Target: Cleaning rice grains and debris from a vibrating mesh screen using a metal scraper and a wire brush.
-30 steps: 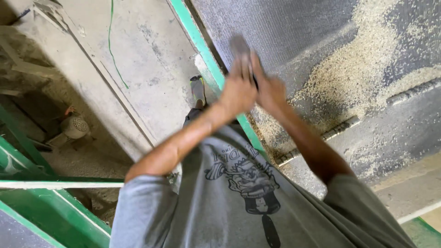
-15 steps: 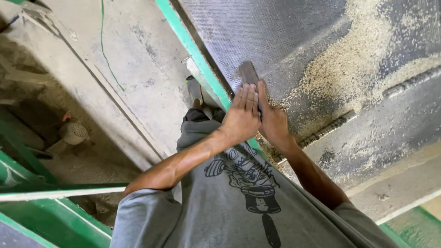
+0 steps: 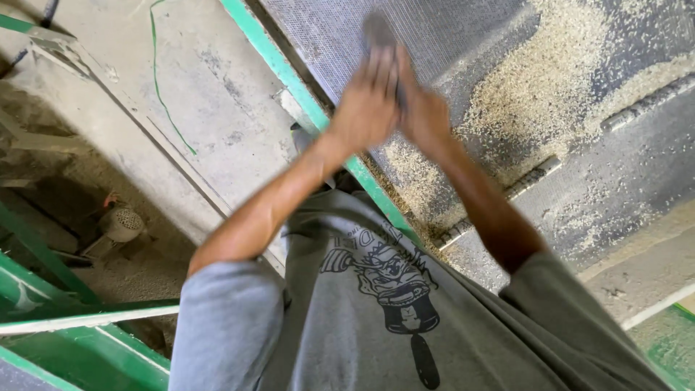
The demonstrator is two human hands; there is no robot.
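Both hands clasped together on dark flat tool (image 3: 378,32): left hand (image 3: 367,108) and right hand (image 3: 422,112) closed around its lower end, motion-blurred. Tool long axis points up-away, over grey mesh screen (image 3: 434,29). Both forearms extended forward, converging. Scattered grain (image 3: 550,87) lies right of hands; green frame rail (image 3: 318,119) below.

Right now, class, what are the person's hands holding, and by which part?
Both the left hand and right hand clasp one dark, flat, blurred tool by its lower end; its kind cannot be told.
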